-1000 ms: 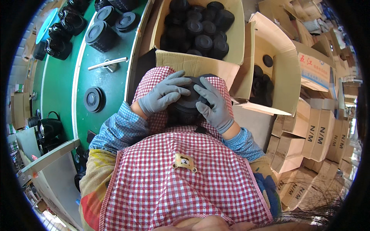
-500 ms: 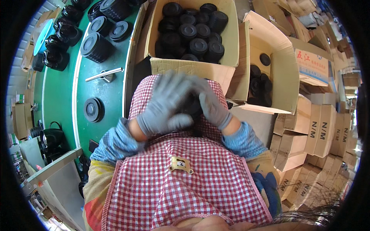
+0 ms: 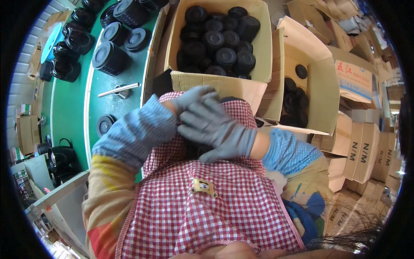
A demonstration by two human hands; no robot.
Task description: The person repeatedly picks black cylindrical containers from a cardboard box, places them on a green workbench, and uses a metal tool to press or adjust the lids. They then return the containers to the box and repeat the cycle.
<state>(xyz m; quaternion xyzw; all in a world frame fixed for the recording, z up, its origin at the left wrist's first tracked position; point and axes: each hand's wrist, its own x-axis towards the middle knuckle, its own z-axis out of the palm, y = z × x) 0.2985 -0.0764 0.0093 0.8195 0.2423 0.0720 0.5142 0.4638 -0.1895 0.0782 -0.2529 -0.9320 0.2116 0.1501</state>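
Note:
Both my hands wear grey gloves and meet over my lap on a red-and-white checked apron. My right hand lies flat with its fingers spread, palm down, over a dark object that is mostly hidden beneath it. Just beyond, my left hand reaches in from the left with bent fingers pressed together. Its fingertips are partly covered by the right hand, and what they close on is hidden. Nearest in front is a cardboard box of black ribbed round parts.
On the green bench at left stand stacked black discs, a metal T-shaped tool, a single black disc and glossy black housings. A second carton at right holds several black parts. Closed cartons are stacked beyond.
My left hand has moved up and away from me, its forearm now reaching further across. My right hand has swung leftward and flattened over the lap. The view has shifted slightly.

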